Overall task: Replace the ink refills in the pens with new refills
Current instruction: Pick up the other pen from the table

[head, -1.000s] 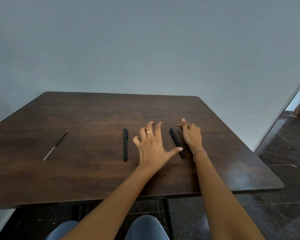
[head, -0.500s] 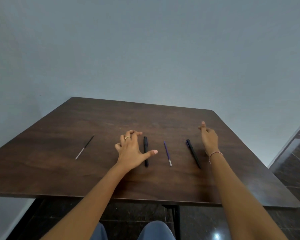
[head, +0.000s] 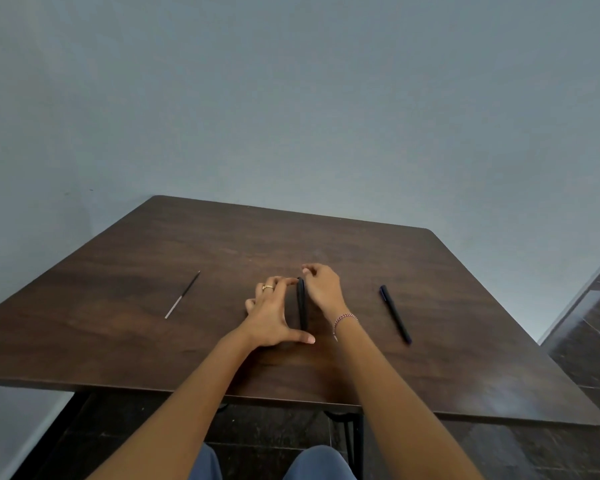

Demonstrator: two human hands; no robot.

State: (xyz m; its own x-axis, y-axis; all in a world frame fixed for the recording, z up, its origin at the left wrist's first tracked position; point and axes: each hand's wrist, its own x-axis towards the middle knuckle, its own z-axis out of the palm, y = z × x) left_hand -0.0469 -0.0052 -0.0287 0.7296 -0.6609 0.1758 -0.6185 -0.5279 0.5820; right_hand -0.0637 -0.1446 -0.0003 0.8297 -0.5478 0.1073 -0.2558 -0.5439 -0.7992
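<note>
A black pen (head: 302, 303) lies on the dark wooden table (head: 326, 244), pointing away from me. My left hand (head: 269, 315) spans it from the left, with fingertips at its far end and the thumb at its near end. My right hand (head: 323, 289) presses against the pen's right side, fingers curled over its far tip; its thumb is hidden. A second black pen (head: 395, 313) lies further right, apart from both hands. A thin refill (head: 182, 294), dark with a pale end, lies to the left. The purple refill is hidden under my right wrist.
The table's front edge (head: 291, 400) runs close to my knees (head: 319, 462). A grey wall stands behind the table. Dark tiled floor (head: 589, 334) shows to the right, past the table's rounded corner.
My right hand swung left from beside the right pen to the middle pen, covering the purple refill. My left hand shifted right and its fingers and thumb closed round that pen's ends.
</note>
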